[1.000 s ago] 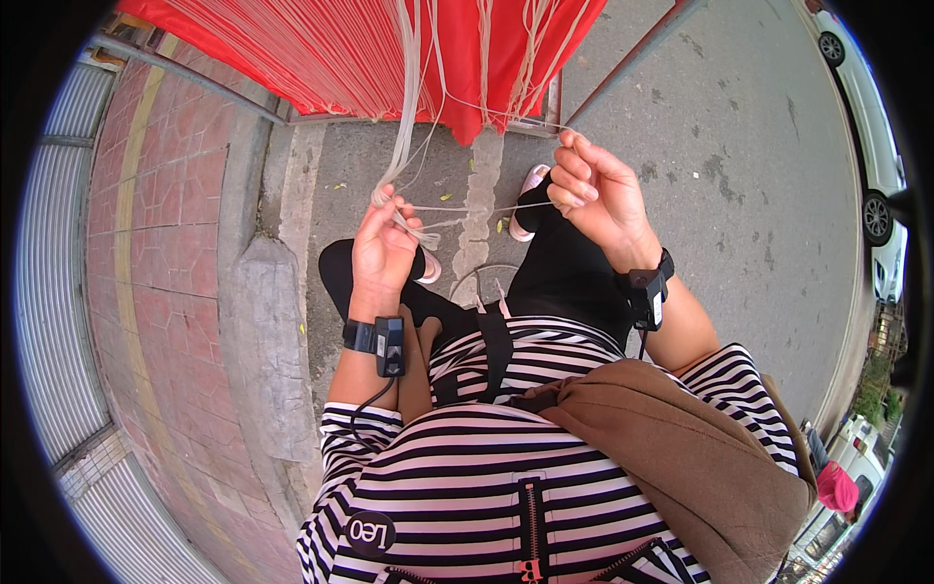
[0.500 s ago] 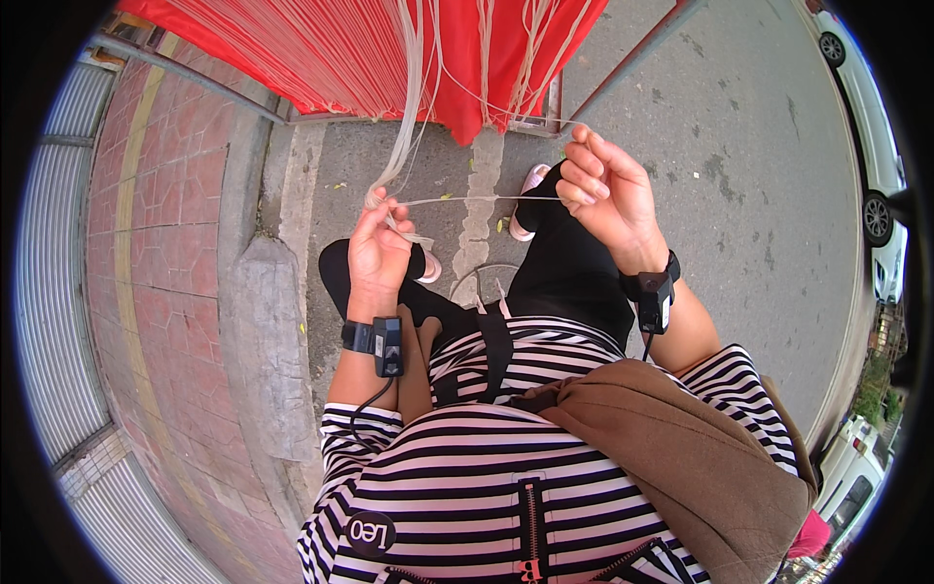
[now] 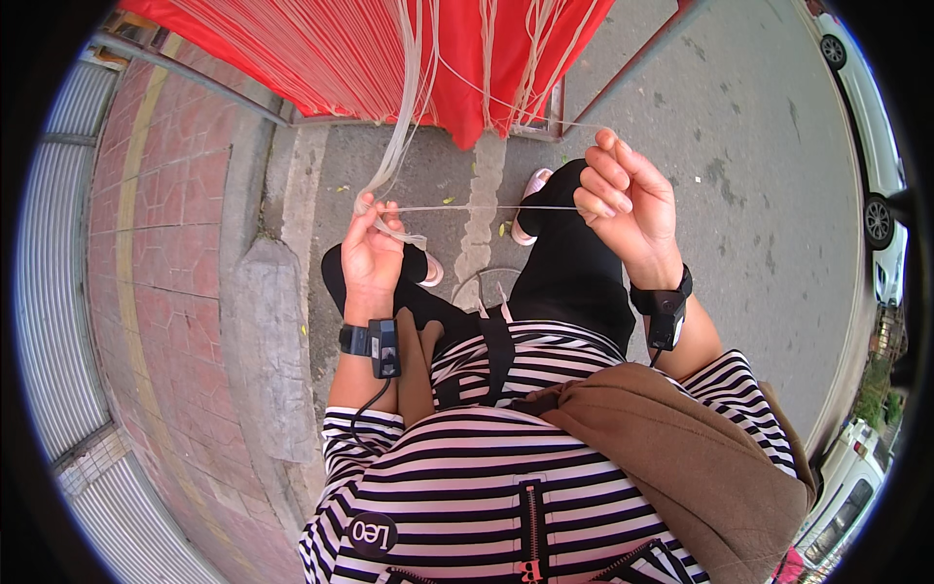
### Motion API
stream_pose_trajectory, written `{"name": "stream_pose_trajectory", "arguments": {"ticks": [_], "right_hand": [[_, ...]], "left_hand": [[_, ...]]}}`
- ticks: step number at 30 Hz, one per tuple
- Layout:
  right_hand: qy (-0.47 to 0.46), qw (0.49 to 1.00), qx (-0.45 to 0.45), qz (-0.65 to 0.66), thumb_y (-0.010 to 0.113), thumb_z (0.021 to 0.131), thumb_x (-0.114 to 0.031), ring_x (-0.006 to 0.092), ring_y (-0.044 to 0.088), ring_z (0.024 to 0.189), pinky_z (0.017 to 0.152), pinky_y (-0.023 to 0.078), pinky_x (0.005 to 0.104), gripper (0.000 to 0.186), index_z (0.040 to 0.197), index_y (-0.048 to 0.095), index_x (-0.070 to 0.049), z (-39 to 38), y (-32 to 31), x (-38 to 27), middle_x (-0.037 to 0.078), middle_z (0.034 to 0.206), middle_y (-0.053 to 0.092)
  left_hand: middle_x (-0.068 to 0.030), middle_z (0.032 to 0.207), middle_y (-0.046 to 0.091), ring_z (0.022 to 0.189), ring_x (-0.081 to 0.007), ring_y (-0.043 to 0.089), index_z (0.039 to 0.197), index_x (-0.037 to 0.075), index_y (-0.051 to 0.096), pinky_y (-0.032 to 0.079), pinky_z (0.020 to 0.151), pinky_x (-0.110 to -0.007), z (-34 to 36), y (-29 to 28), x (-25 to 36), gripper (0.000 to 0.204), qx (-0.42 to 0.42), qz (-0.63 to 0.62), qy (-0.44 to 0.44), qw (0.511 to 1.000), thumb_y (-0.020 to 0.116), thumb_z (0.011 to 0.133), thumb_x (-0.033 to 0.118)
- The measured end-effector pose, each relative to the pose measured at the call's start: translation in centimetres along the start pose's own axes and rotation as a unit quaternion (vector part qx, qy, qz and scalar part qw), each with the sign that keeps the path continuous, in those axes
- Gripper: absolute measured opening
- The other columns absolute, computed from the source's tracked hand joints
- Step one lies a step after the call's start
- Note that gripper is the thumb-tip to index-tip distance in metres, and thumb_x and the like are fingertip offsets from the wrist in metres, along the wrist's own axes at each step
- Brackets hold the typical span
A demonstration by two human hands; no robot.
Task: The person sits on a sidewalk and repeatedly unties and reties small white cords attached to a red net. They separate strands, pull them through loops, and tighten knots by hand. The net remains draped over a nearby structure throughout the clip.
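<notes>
Pale, thin cords (image 3: 401, 131) hang in a long bundle from red fabric (image 3: 272, 63) stretched on a metal frame at the top of the head view. My left hand (image 3: 372, 248) has its fingers closed round the bundle's lower part, with short ends dangling beside them. My right hand (image 3: 630, 204) is curled on a single strand, pinched at thumb and fingertip, which runs taut across to my left hand. Another strand runs from the right fingertips up to the cords on the fabric.
A grey frame tube (image 3: 632, 68) slants down at the upper right. Below are grey pavement (image 3: 739, 273), a concrete curb (image 3: 272, 341) and reddish paving (image 3: 165, 292). A corrugated shutter (image 3: 58, 292) stands at the far left. White cars (image 3: 880, 263) line the far right. My legs and shoes (image 3: 535, 185) are beneath my hands.
My right hand has moved rightward, drawing the strand between my hands longer and straighter. My left hand has shifted slightly left, still holding the bundle.
</notes>
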State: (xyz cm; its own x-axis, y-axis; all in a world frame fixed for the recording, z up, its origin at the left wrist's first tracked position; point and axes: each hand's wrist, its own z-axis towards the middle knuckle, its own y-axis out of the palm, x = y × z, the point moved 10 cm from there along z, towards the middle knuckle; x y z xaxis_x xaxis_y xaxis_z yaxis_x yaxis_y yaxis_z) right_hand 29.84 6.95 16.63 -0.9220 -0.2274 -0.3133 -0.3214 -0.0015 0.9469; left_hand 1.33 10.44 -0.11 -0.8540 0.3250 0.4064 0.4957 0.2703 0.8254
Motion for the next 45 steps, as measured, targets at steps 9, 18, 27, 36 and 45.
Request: {"name": "stream_pose_trajectory", "arguments": {"ticks": [9,18,27,36,45], "right_hand": [[-0.039,0.995,-0.052,-0.073,0.048,0.100,-0.015,0.0075,0.036,0.051,0.051,0.032,0.0237,0.012,0.105,0.051,-0.005,-2.1,3.8,-2.2,-0.002,0.067,0.040],[-0.161,0.952,-0.135,-0.222,0.053,0.099,-0.021,0.0055,0.038,0.049,0.053,0.034,0.0230,0.013,0.099,0.045,-0.010,-7.5,9.4,-9.0,-0.003,0.067,0.045],[-0.333,0.873,-0.206,-0.290,0.056,0.097,-0.014,0.0057,0.048,0.048,0.048,0.037,0.0212,0.009,0.097,0.047,-0.011,-15.2,15.5,-16.0,-0.004,0.066,0.051],[-0.241,0.911,-0.048,-0.331,0.056,0.097,-0.019,0.0058,0.041,0.050,0.050,0.032,0.0230,0.013,0.098,0.052,-0.007,-10.9,8.1,-13.6,-0.003,0.064,0.046],[0.005,0.848,0.136,-0.513,0.059,0.095,-0.016,0.0063,0.054,0.057,0.052,0.045,0.0215,0.013,0.092,0.060,-0.004,0.5,-11.2,-1.8,0.000,0.070,0.060]], "left_hand": [[-0.0073,0.093,0.063,0.095,-0.0242,0.061,0.109,0.005,0.060,0.050,0.076,-0.031,0.0,-2.0,0.9,0.020,0.025,0.009,0.011,1.000,0.058,0.090,0.002],[-0.0079,0.091,0.063,0.092,-0.0246,0.061,0.106,0.005,0.060,0.049,0.072,-0.030,0.3,-4.9,1.6,0.018,0.078,0.035,0.027,0.996,0.059,0.089,0.000],[-0.0067,0.090,0.063,0.089,-0.0236,0.062,0.104,0.006,0.060,0.049,0.068,-0.029,1.2,-6.0,1.5,0.018,0.104,0.069,0.021,0.992,0.060,0.087,0.001],[-0.0063,0.090,0.063,0.088,-0.0208,0.062,0.108,0.005,0.060,0.047,0.069,-0.027,0.7,-0.3,0.0,0.021,0.028,0.144,0.004,0.989,0.062,0.087,0.004],[-0.0044,0.089,0.063,0.084,-0.0175,0.062,0.107,0.005,0.061,0.047,0.065,-0.027,-3.2,12.5,-1.9,0.019,-0.091,0.269,-0.010,0.959,0.063,0.088,0.002]]}}
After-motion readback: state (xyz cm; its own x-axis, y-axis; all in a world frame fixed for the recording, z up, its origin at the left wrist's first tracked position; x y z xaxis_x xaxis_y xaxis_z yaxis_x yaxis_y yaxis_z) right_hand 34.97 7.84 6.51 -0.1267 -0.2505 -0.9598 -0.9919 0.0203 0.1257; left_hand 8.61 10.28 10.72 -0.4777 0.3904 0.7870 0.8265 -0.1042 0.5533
